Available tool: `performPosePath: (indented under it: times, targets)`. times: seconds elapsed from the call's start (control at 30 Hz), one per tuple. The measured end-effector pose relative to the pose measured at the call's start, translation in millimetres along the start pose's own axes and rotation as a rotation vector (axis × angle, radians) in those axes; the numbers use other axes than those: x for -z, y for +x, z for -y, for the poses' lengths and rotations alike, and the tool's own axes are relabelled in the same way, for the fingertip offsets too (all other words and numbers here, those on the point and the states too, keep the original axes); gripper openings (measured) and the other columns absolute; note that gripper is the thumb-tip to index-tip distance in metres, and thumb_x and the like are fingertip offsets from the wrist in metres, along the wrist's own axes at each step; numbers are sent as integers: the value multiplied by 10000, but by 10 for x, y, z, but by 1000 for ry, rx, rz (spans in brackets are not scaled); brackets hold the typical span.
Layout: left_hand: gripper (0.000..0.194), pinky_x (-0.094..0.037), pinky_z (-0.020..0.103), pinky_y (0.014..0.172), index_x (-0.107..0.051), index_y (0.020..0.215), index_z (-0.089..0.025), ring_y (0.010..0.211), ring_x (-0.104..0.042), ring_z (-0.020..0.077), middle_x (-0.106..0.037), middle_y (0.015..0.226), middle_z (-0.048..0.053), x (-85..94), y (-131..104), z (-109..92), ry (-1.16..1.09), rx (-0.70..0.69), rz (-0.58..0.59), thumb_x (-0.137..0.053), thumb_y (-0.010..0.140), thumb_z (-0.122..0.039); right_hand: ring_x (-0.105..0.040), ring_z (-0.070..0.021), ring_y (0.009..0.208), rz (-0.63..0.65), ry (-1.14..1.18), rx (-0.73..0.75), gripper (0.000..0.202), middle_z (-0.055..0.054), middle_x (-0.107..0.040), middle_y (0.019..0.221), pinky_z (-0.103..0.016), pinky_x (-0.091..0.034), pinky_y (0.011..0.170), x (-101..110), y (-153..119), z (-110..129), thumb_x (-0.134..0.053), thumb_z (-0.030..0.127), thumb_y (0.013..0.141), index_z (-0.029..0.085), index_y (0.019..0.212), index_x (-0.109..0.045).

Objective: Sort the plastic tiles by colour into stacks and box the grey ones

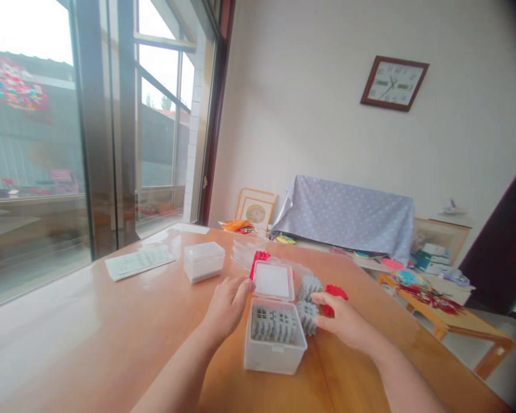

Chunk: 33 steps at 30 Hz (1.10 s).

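Observation:
A clear plastic box (275, 357) stands in front of me, with grey toy window pieces (273, 324) packed upright in rows inside. Its hinged lid (273, 281) is tipped back behind it. My left hand (229, 304) is beside the lid's left edge, fingers loosely extended and nothing visible in them. To the right of the box are two stacks of grey pieces (308, 316). My right hand (341, 321) reaches in there, thumb and fingers apart, fingertips close to the stacks; whether they touch is unclear. Red pieces (336, 292) lie just behind that hand.
Another lidded plastic box (204, 262) and printed sheets (140, 262) occupy the table's left. More red pieces (262, 256) and clear plastic packaging (243, 252) sit behind the lid. A low wooden table (449, 312) stands beyond the right edge; large windows rise on the left.

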<state>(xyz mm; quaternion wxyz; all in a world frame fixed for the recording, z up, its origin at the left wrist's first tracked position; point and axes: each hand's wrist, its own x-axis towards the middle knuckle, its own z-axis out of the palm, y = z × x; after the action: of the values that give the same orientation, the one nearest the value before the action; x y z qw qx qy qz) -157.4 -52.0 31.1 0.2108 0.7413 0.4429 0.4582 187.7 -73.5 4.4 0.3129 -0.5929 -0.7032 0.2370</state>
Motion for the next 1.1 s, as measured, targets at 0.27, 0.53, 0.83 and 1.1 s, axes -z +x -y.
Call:
performPosePath:
  times: [0.27,0.53,0.83,1.1]
  targets:
    - [447,-488,314,841,-716,812,-233,892,-670,237,-754,863,42,-1,7,1,2,4,-7,-354,988,-428,-638,-293,1205,-94,-39,-8,470,-138,-699,1237,-448,-491,1023,24,-39,89,-697,333,799,182,1241,-642]
    - [446,-481,319,847,-717,810,-234,888,-664,236,-745,846,41,7,-4,-26,11,7,12,-353,991,-418,-621,-251,1141,-157,-174,156,337,-61,-674,1181,-411,-469,1031,-190,-190,746,-688,313,810,263,1143,-685]
    - [428,-478,305,814,-709,792,-235,862,-658,228,-736,814,36,18,-2,-48,5,-12,-1,-369,988,-406,-538,-256,1282,-162,-257,181,235,-79,-638,1250,-434,-410,1099,-453,-212,775,-623,257,844,291,1043,-743]
    - [428,-469,302,793,-707,780,-233,836,-652,223,-727,799,37,29,-11,-83,18,-35,16,-368,984,-396,-561,-279,1211,-136,-349,237,216,-59,-707,1170,-442,-428,1048,-520,-284,962,-690,336,841,305,1043,-762]
